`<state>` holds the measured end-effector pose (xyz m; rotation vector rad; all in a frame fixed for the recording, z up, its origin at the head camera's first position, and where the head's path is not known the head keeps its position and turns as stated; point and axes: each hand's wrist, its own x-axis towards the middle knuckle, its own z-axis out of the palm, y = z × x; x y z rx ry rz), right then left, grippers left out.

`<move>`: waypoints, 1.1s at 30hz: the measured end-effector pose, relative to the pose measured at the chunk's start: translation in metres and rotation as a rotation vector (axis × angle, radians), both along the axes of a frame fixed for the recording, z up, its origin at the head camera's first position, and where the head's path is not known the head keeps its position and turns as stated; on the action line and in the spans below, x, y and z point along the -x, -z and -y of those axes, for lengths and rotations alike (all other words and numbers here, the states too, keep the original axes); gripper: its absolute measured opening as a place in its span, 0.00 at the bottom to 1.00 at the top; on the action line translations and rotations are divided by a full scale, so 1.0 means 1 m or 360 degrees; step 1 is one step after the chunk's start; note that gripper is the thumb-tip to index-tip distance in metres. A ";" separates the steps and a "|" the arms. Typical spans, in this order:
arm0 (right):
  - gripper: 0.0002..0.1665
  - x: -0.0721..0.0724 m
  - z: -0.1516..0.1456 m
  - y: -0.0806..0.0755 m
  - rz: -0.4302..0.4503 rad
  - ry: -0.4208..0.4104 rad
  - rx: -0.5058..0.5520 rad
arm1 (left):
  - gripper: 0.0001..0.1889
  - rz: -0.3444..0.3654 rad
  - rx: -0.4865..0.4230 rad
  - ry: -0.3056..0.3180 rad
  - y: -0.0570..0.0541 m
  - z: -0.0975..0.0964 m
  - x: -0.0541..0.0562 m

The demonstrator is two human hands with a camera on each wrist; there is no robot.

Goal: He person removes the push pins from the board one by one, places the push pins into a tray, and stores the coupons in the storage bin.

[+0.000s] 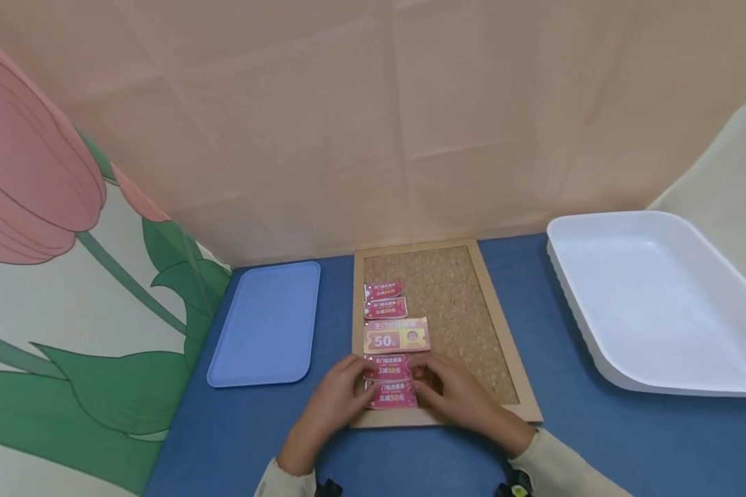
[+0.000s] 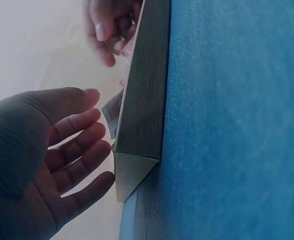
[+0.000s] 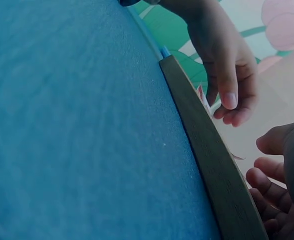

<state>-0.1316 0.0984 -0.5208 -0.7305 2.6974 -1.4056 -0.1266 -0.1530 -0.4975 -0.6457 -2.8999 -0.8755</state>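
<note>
A wooden-framed cork board (image 1: 460,310) lies on the blue tabletop, with a column of printed coupons along its left side. Lowest are two pink coupons, one (image 1: 395,398) near the front frame and another (image 1: 393,360) just above it. My left hand (image 1: 337,395) is at their left edges, thumb and fingers spread in the left wrist view. At their right edges is my right hand (image 1: 460,392), its fingers loosely bent. Neither hand shows a pinch. Farther up lie a larger pink-and-yellow coupon (image 1: 396,337) and two small pink ones, the nearer (image 1: 385,308) below the farther (image 1: 383,290).
Left of the board is a flat blue tray (image 1: 264,324). A deep white tray (image 1: 659,304) stands to the right. Behind the tabletop hangs a beige cloth (image 1: 323,138), and a tulip-patterned cloth (image 1: 118,379) borders the left side.
</note>
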 end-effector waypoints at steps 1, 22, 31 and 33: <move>0.17 0.000 0.000 0.001 -0.0010 -0.0001 -0.0002 | 0.13 0.0010 -0.0006 -0.0002 0.000 0.000 0.000; 0.09 0.001 -0.001 0.007 -0.0054 0.0006 -0.0088 | 0.08 0.0105 -0.0009 0.0082 0.007 0.006 0.003; 0.08 0.001 0.000 0.007 -0.0126 -0.0001 -0.0121 | 0.06 0.0035 0.0014 0.0069 0.009 0.006 0.003; 0.08 0.000 0.000 0.007 -0.0145 -0.0003 -0.0124 | 0.06 0.0030 0.0026 0.0067 0.010 0.005 0.003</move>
